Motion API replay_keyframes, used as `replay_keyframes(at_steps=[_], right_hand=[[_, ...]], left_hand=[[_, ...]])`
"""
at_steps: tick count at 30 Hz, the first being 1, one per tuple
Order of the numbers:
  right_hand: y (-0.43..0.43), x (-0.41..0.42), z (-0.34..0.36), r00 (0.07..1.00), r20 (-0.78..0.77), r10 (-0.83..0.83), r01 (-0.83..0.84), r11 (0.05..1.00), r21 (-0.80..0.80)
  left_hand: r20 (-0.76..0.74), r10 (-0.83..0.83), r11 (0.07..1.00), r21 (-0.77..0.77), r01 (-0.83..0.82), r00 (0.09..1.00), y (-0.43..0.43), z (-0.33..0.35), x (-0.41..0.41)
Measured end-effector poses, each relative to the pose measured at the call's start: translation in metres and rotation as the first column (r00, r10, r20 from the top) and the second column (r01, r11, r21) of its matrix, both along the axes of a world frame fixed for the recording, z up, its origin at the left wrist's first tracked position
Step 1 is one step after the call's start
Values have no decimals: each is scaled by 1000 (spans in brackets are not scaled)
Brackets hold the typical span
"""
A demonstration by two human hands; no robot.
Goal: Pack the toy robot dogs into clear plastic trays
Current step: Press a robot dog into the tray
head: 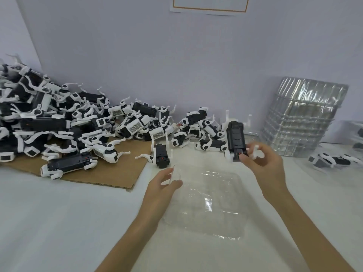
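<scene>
Right hand (263, 163) up over the far edge of the clear plastic tray (208, 201), fingers (249, 160) clamped on one end of a toy robot dog (235, 142) — black belly showing, white legs sticking out. Left hand (167, 183) at the tray's far left corner, thumb and fingers pinched on the rim. Tray flat on the white bench (59, 222), with nothing in it yet, as far as can be seen.

Held by just one end, so could tip and slip out. Might then drop on the bench, or bump the other toy dogs (206, 134) lying just behind. Thin white legs — easy to catch on the rim, or to bend if pushed down in the wrong spot. Hard to see the clear hollows too, so could go in crooked and sit up too high. Light, bendy tray: could slide or flip up if let go too soon. Big pile of toy dogs (59, 122) on the cardboard (110, 173) to the left, heaped high; could tumble if knocked. Stack of empty trays (302, 122) against the wall on the right, well apart from both hands.
</scene>
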State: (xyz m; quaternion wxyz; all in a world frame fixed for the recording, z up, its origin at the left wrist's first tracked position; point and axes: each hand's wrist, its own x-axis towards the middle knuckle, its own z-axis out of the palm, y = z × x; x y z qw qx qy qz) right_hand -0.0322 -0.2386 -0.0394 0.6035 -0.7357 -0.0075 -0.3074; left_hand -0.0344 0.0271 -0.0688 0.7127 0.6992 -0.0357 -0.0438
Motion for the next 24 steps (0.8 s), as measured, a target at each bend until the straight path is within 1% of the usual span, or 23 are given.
replay_keyframes(at_steps=[4, 6, 9, 13, 16, 24], right_hand=[[11, -19, 14, 975, 203, 91, -68, 991, -117], [15, -23, 14, 959, 236, 159, -120, 978, -173], [23, -26, 2, 955, 208, 213, -151, 948, -279], [33, -27, -10, 972, 168, 166, -95, 925, -367], [40, -28, -13, 972, 161, 170, -88, 902, -422], [42, -30, -17, 970, 190, 148, -48, 891, -451]], left_hand=[[-2, 16, 1000, -11, -16, 1000, 1, -1, 1], [-1, 34, 999, -12, -34, 999, 2, -1, 1], [-3, 66, 998, 2, -66, 998, 3, -3, 3], [-21, 89, 996, 18, -88, 996, 4, -5, 5], [-19, 92, 996, 19, -91, 996, 3, -5, 4], [-31, 85, 996, 44, -83, 996, 2, -6, 5]])
